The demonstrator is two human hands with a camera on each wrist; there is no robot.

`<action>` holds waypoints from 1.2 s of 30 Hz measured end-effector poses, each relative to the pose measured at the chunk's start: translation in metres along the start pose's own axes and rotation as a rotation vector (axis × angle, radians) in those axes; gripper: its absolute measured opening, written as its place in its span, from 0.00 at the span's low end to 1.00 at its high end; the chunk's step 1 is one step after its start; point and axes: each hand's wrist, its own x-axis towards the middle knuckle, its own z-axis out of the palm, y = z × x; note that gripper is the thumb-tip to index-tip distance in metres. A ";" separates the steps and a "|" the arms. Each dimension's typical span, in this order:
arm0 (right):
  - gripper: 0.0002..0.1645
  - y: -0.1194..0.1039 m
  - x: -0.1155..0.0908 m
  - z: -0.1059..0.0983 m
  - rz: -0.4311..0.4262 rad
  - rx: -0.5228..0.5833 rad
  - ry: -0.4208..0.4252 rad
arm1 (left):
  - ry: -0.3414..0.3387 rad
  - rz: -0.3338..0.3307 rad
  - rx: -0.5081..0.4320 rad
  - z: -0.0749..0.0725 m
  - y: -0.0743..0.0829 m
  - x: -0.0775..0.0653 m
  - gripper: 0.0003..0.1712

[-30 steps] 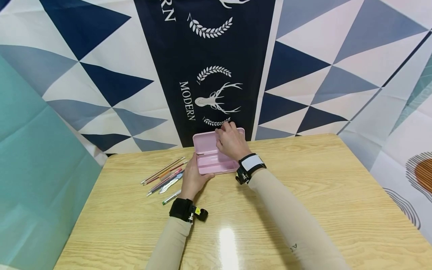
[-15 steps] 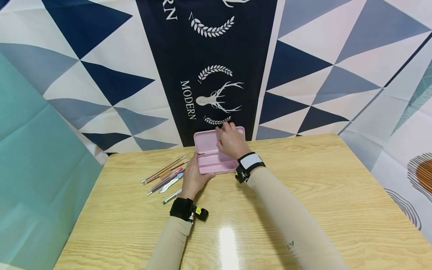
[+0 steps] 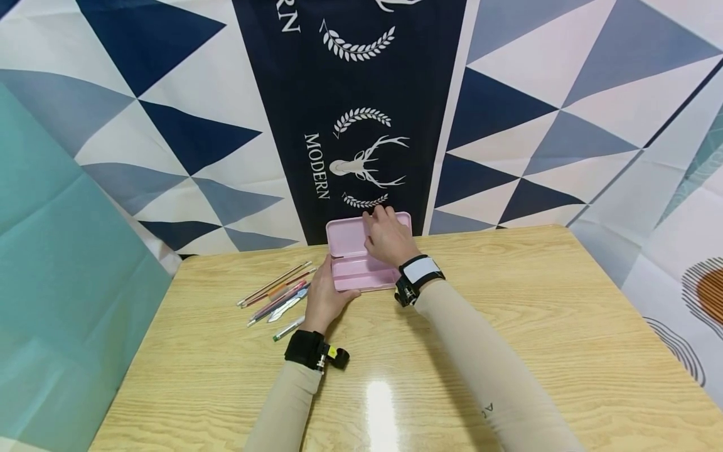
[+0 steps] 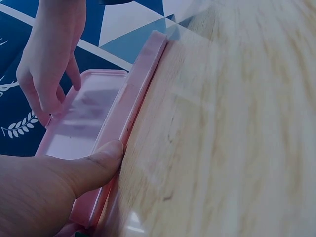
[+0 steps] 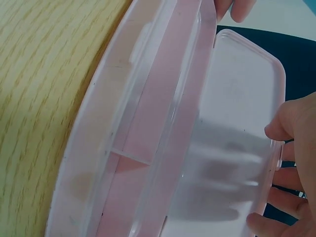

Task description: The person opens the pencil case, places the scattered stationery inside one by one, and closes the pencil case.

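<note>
A pink plastic pencil case [image 3: 361,266] lies with its lid raised at the back of the table. The tray part has a long divider and a short cross wall, seen in the right wrist view, and holds nothing there. My left hand [image 3: 324,300] grips the case's left end, with the thumb [image 4: 106,153] along its front wall. At the top of the lid [image 5: 237,98], my right hand [image 3: 391,242] holds the edge, thumb on the inner face and fingers reaching behind. Parts of those fingers are hidden by the lid.
Left of the case lie several pencils and pens [image 3: 273,285], a light-blue craft knife [image 3: 288,306] and a green-ended pen [image 3: 288,329] on the wooden table [image 3: 508,326]. A patterned cloth wall [image 3: 361,81] rises directly behind the table's back edge.
</note>
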 end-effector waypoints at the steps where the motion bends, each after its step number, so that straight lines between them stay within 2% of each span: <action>1: 0.36 0.000 0.000 0.000 0.001 0.001 -0.001 | -0.001 0.001 0.002 0.000 0.000 0.000 0.65; 10: 0.34 0.000 0.001 -0.004 -0.017 -0.030 0.002 | -0.004 0.003 -0.002 -0.002 0.001 0.000 0.65; 26: 0.23 0.000 0.002 -0.016 -0.041 -0.042 0.092 | -0.009 -0.010 0.001 0.001 0.002 0.003 0.64; 36: 0.22 -0.002 0.005 -0.031 -0.028 -0.071 0.103 | -0.004 0.010 -0.003 0.001 0.001 0.001 0.64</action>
